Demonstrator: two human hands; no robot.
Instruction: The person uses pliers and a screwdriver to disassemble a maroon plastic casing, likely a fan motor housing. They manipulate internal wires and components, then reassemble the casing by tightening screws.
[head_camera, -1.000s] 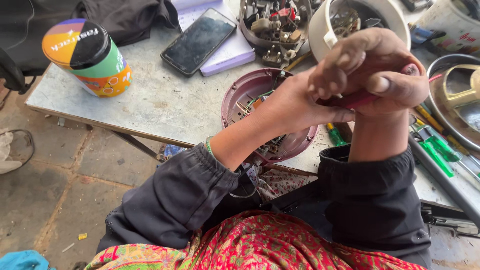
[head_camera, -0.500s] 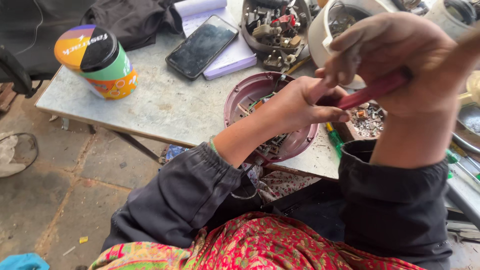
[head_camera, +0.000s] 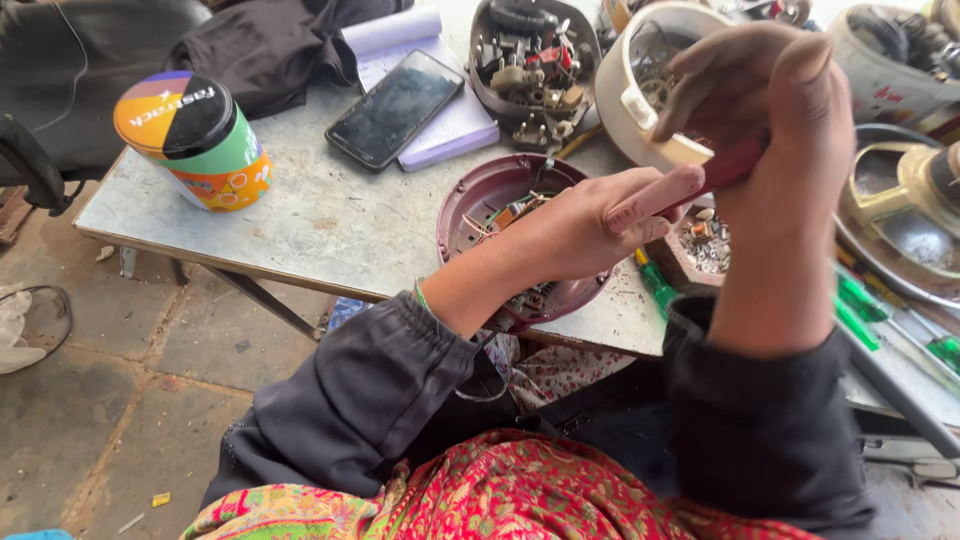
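Observation:
My right hand (head_camera: 770, 120) is raised close to the camera, fingers closed around a dark red tool handle (head_camera: 728, 170). My left hand (head_camera: 590, 220) reaches across in front of me, and its fingers rest along the same handle from the left. Under my left hand lies a round maroon appliance shell (head_camera: 480, 215) with wires and small parts inside, at the near edge of the grey table (head_camera: 320, 230). The tool's tip is hidden behind my hands.
A colourful round tin (head_camera: 192, 140), a black phone (head_camera: 396, 108) on a lilac notebook (head_camera: 455, 130), a bowl of small metal parts (head_camera: 532, 55), a white round housing (head_camera: 640, 110), green-handled screwdrivers (head_camera: 860, 320), a tray of screws (head_camera: 705, 245). Dark cloth (head_camera: 270, 45) lies at back left.
My right hand has lifted and turned more upright with the red handle. My left hand has slid along the handle. The view has shifted slightly.

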